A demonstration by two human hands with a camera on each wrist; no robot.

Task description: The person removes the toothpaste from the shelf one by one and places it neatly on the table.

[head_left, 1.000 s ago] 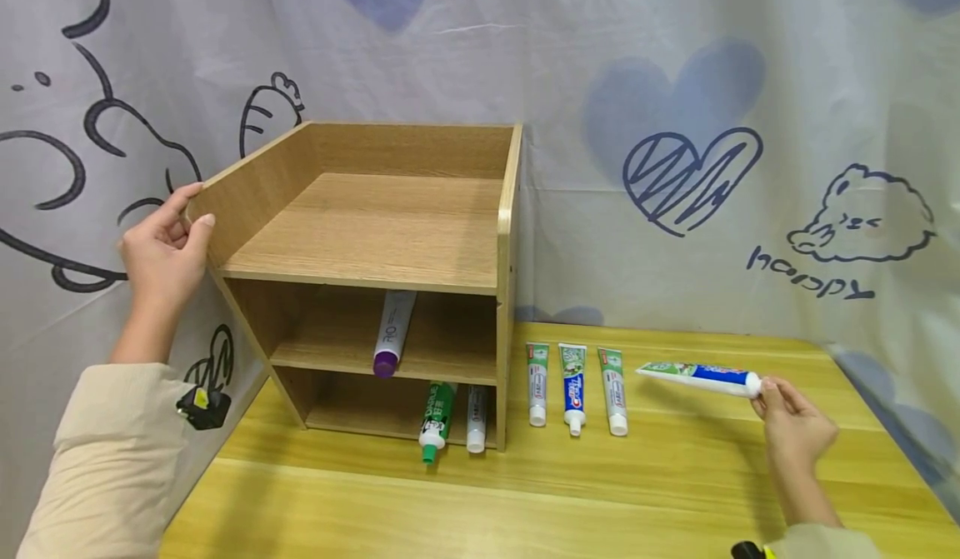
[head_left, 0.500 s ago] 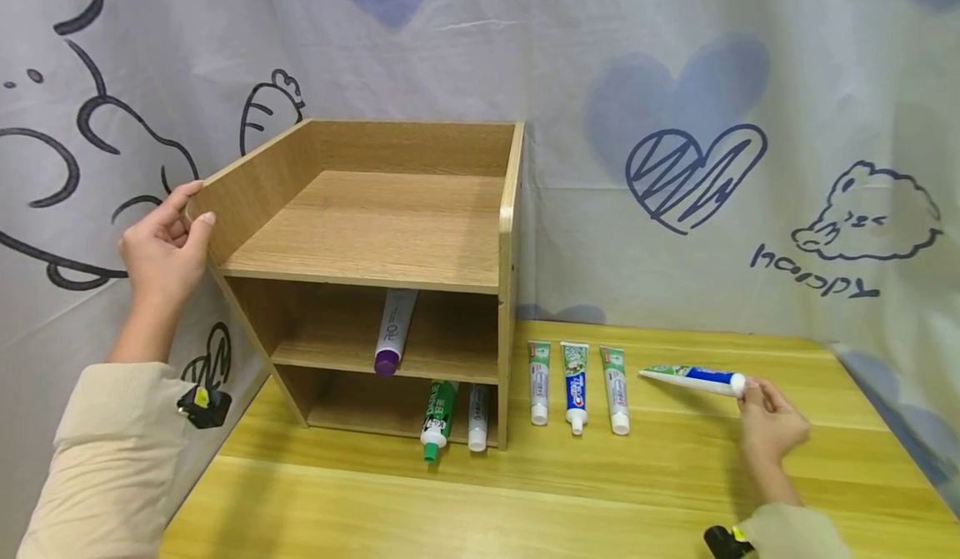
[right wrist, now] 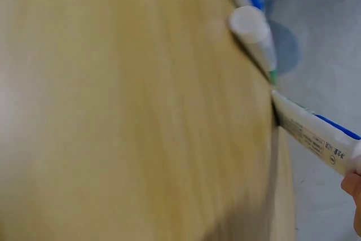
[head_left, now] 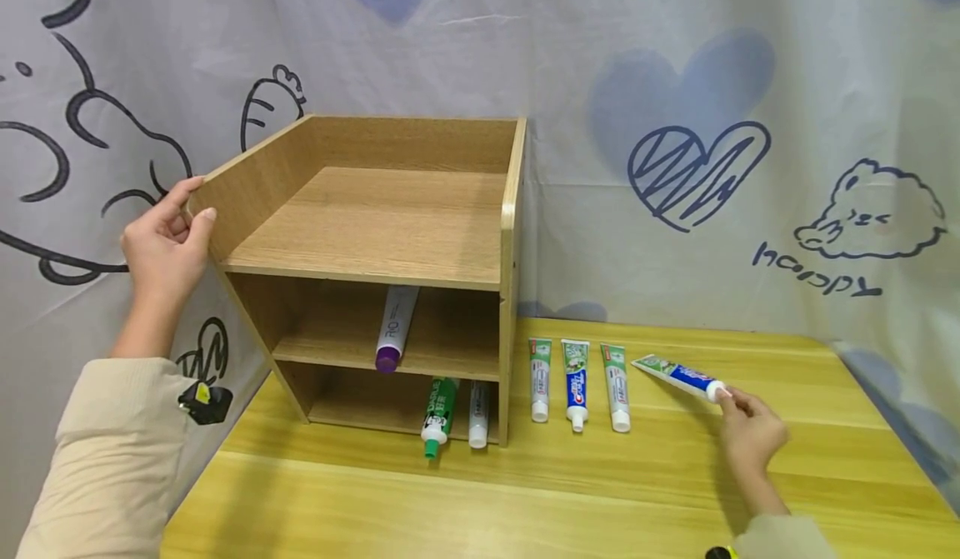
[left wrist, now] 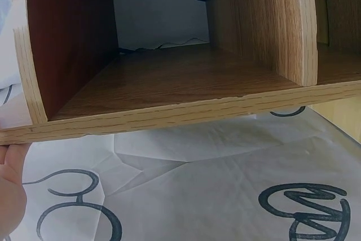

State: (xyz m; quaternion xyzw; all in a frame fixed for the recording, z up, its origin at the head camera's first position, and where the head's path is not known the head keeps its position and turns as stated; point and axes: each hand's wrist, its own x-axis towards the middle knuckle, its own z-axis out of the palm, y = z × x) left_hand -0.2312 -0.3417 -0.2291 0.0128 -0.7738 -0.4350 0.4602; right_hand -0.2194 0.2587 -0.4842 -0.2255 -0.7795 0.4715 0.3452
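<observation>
My left hand (head_left: pixel 167 242) grips the front left edge of a wooden desktop shelf (head_left: pixel 360 274) by its raised side panel. In the left wrist view, part of that hand (left wrist: pixel 11 190) shows against the shelf's board (left wrist: pixel 169 114). At the right, my right hand (head_left: pixel 752 436) pinches the white cap end of a blue, green and white toothpaste tube (head_left: pixel 686 377). Its flat crimped end points left and back, close over the table. The right wrist view shows the tube's white printed back (right wrist: pixel 316 134), with fingertips (right wrist: pixel 352 184) at its cap end.
Left of the held tube lie a green-and-silver tube (head_left: pixel 617 388), a blue Crest tube (head_left: pixel 576 386) and another green-and-silver one (head_left: pixel 540 380). A purple-capped tube (head_left: pixel 395 328) occupies the middle shelf. A green Darlie tube (head_left: pixel 438 417) and a silver tube (head_left: pixel 478 415) jut from the bottom.
My right hand has moved left with the toothpaste tube, bringing it lower and turning its cap end toward me. The left hand keeps its hold on the shelf.
</observation>
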